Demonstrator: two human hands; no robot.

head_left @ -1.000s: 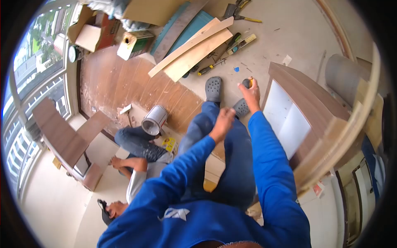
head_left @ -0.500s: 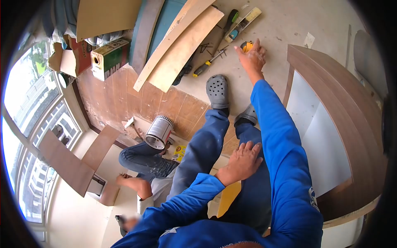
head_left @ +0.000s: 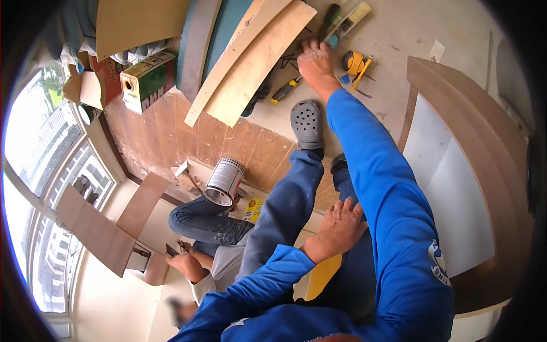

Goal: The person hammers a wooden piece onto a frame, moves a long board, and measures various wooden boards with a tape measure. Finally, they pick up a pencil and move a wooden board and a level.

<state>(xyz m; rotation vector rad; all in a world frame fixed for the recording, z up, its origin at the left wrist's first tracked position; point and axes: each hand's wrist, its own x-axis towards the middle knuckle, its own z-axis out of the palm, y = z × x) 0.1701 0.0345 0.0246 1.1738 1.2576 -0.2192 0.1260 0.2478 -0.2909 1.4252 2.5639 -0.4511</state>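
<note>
My right hand (head_left: 314,61) reaches down to the floor tools, its fingers bent over the shaft of a tool with a black and green handle (head_left: 330,20). Whether it grips anything is hidden. Just left lies a screwdriver (head_left: 284,92) with a yellow and black handle. A long tool with a pale body and blue part (head_left: 348,24) lies beyond the fingers. To the right are a yellow tape measure (head_left: 353,62) and a thin yellow stick (head_left: 363,73). My left hand (head_left: 337,226) lies flat on my thigh, fingers spread, holding nothing.
A brown cabinet frame (head_left: 456,108) stands at right. Curved wood strips (head_left: 245,74) lie at upper left, beside a rectangular metal can (head_left: 147,81). At lower left, a co-worker's hand (head_left: 187,265) holds a dark flat piece, near an open paint can (head_left: 224,181).
My right hand has moved left from the tape measure to the tools beside the screwdriver. The tape measure and thin yellow stick are now uncovered. My left hand stays on my thigh.
</note>
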